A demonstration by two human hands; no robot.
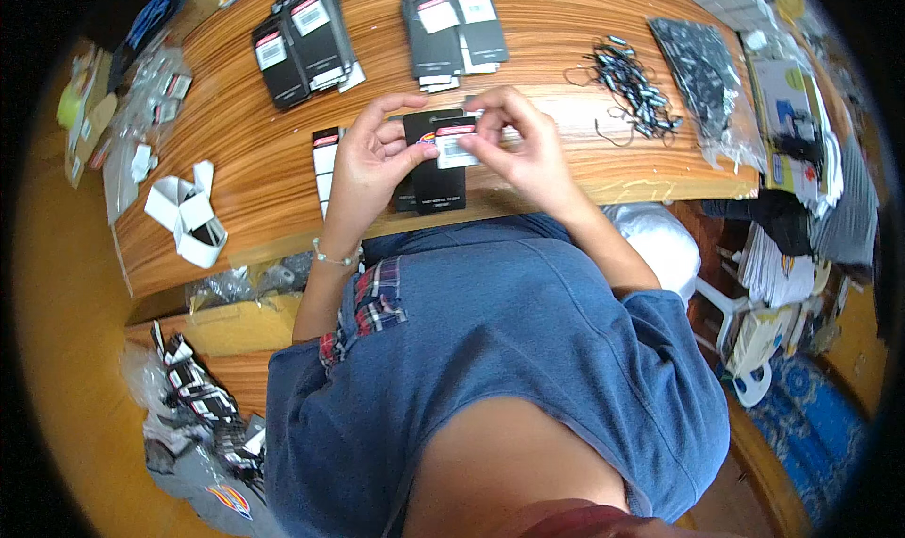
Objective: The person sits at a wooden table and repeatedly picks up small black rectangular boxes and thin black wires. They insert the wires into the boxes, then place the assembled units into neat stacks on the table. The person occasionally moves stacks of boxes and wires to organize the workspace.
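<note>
My left hand (374, 151) and my right hand (520, 142) meet at the front of the table over a black hang tag (440, 191). A small white sticker label (455, 148) with a red band lies across the tag's upper part. My right thumb and fingers pinch the label's right side. At its left edge, my left thumb presses, with the fingers curled behind. Another dark tag partly shows beneath the first one. Beside my left wrist lies a white strip of labels (326, 172) with red-and-black printing, partly covered by the hand.
Stacks of black tags with stickers (302, 43) and a second group (452, 33) lie farther back. Right of them are a pile of black cords (633, 90) and a clear bag of dark pieces (698, 76). Curled white backing paper (189, 213) rests at left.
</note>
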